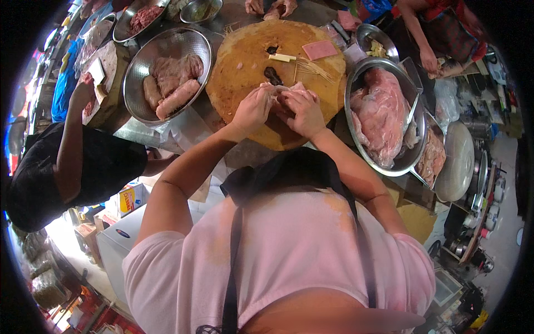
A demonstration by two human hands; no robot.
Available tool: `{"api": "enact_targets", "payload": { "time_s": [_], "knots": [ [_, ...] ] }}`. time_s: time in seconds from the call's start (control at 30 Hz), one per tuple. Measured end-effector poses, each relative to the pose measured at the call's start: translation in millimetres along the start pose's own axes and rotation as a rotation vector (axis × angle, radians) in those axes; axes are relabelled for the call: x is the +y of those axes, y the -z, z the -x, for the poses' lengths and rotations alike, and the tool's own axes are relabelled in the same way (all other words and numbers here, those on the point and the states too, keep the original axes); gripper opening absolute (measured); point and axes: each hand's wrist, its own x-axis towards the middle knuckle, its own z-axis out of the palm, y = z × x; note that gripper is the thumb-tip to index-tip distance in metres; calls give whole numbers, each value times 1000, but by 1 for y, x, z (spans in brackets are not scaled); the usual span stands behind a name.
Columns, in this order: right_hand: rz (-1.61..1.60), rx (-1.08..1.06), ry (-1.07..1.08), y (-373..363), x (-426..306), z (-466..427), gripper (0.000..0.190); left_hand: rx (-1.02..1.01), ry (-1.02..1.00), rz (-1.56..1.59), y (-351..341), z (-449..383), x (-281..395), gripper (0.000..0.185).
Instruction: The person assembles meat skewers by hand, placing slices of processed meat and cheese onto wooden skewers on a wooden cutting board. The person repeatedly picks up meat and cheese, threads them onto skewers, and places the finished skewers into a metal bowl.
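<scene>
My left hand and my right hand are close together, fingers curled on a pale piece of raw meat. They work over the near half of a round wooden chopping board. The fingers hide much of the meat. Just beyond them lies a dark, wrinkled strip, possibly mushroom. Farther up are pale yellow sticks, a pink slice of ham and a loose bunch of thin wooden sticks. A small dark piece rests beside the yellow sticks.
A steel bowl with meat rolls stands left; an oval steel basin with large raw meat stands right. Co-workers' hands show at the far edge, right and left. Smaller bowls flank the board.
</scene>
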Motion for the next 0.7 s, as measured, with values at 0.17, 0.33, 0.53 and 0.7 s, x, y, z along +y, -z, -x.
{"api": "enact_targets", "payload": {
  "time_s": [0.17, 0.33, 0.53, 0.7],
  "knots": [
    [28, -11, 59, -5, 2, 4, 40, -16, -87, 9, 4, 0, -1, 26],
    [-35, -31, 14, -3, 3, 4, 42, -4, -127, -155, 7, -16, -1, 18],
    [-127, 53, -179, -4, 2, -3, 39, -185, 198, -139, 5, -47, -2, 20],
    [-132, -19, -224, -6, 7, -9, 34, -313, 392, 257, 9, -66, -21, 33]
  ]
}}
